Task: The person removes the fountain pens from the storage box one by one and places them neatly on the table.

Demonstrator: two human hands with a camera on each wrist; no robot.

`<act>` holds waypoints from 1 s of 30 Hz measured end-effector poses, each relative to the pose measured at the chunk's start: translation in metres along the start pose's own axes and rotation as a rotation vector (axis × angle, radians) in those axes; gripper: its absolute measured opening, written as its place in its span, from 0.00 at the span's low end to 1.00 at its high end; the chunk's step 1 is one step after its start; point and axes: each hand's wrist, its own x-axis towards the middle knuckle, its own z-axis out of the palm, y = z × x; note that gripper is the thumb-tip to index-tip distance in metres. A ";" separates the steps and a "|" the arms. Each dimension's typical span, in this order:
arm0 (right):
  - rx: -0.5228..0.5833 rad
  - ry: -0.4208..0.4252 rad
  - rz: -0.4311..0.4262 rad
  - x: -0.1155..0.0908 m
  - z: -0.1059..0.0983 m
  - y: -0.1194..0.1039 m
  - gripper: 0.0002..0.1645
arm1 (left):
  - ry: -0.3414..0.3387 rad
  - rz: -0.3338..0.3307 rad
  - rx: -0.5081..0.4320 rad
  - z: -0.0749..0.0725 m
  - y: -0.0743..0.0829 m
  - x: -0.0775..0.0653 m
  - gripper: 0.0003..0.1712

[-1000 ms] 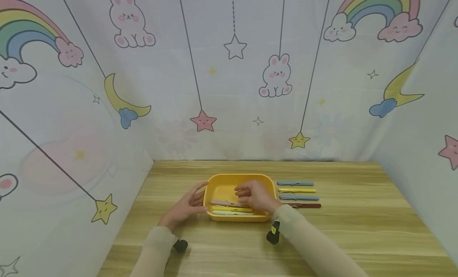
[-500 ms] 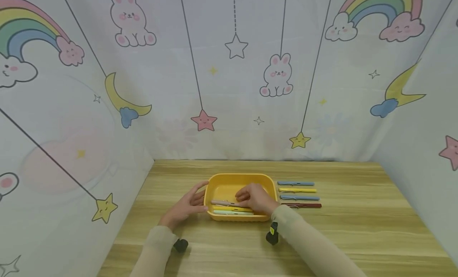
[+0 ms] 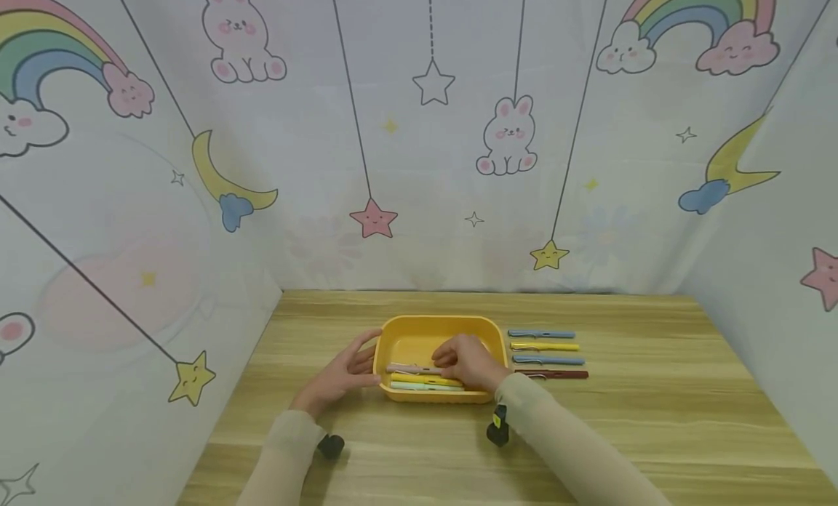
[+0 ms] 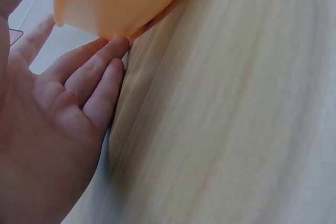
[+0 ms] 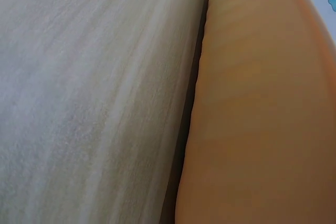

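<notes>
In the head view a yellow plastic box (image 3: 435, 397) stands on the table. Three capped pens lie along its near side: a pinkish-grey pen (image 3: 409, 368), a yellow pen (image 3: 419, 379) and a mint-green pen (image 3: 419, 387). My right hand (image 3: 473, 362) reaches inside, fingers curled at the right end of the pinkish-grey pen, and seems to pinch it; the fingertips are partly hidden. My left hand (image 3: 337, 375) rests against the box's left side with fingers spread. In the left wrist view, its fingertips (image 4: 119, 45) touch the box wall low down. The right wrist view shows only the box's outer wall (image 5: 257, 103) and tabletop.
Right of the box, several pens lie in a column: a blue pen (image 3: 543, 334), a yellow pen (image 3: 546, 347), another blue pen (image 3: 550, 360) and a dark red pen (image 3: 563, 374). The wood-grain table (image 3: 419, 455) is enclosed by printed curtains (image 3: 432, 150).
My right fingers have come down and curled in at the pinkish-grey pen, whose right end has risen slightly over the last half second. My left hand stays against the box.
</notes>
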 end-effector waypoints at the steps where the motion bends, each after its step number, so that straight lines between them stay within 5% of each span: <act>1: -0.003 0.002 -0.001 0.001 0.000 0.000 0.19 | -0.001 0.005 0.004 0.000 0.000 0.000 0.53; 17: -0.113 0.009 -0.084 0.003 -0.001 -0.002 0.21 | 0.010 -0.015 -0.016 0.000 0.006 -0.001 0.52; 30: -0.215 -0.012 -0.200 0.004 -0.002 0.000 0.06 | -0.009 0.001 -0.024 0.002 0.002 -0.002 0.52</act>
